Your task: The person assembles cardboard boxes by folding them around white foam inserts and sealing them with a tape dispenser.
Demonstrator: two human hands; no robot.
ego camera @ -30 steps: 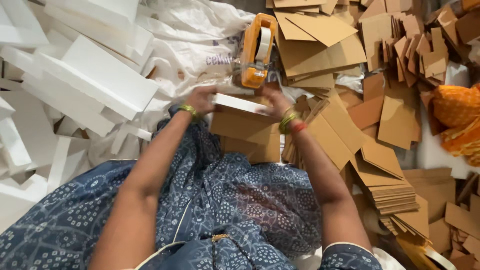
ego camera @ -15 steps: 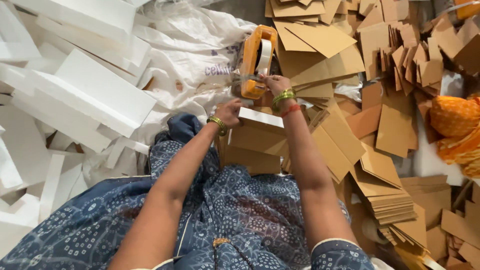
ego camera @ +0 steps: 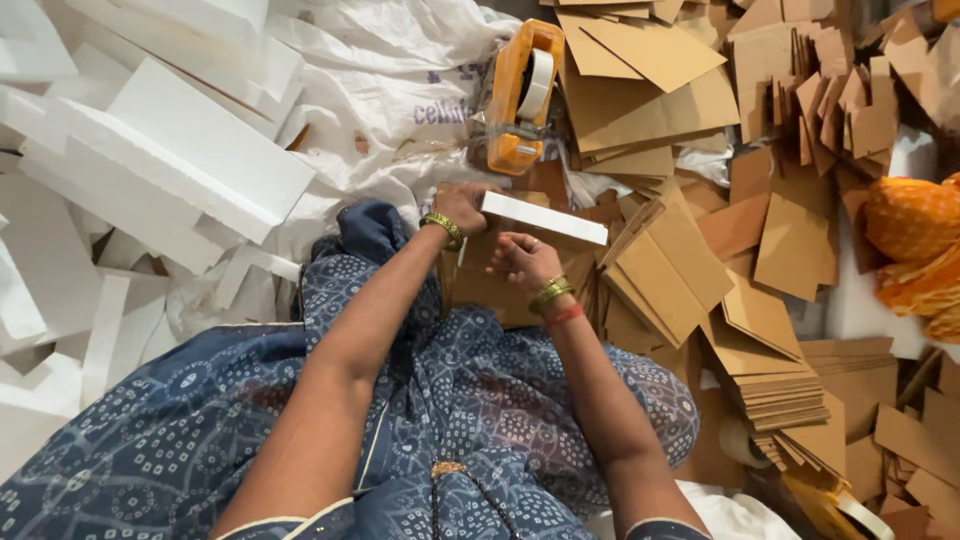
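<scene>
Your left hand is closed over the near end of a flat white foam strip, gripping it from above so that the piece stays level over the brown cardboard sheet resting against your lap. Your right hand sits just under the strip's long edge with fingers curled loosely inward; whether it pinches the cardboard or merely touches it cannot be told, as the fingertips are turned away from the camera. The strip lies across the top of the sheet, which suggests, as a judgement, that you are lining it up against the cardboard's edge.

The orange hand-held tape dispenser with its white roll stands upright on the white plastic sacking just beyond your hands, close enough to be reached without shifting your seat. To your left, the stock of long white foam slabs is heaped loosely. To your right, cut brown cardboard pieces lie in fans and low stacks, with a neater pile near your right knee. An orange patterned cloth lies at the far right edge.
</scene>
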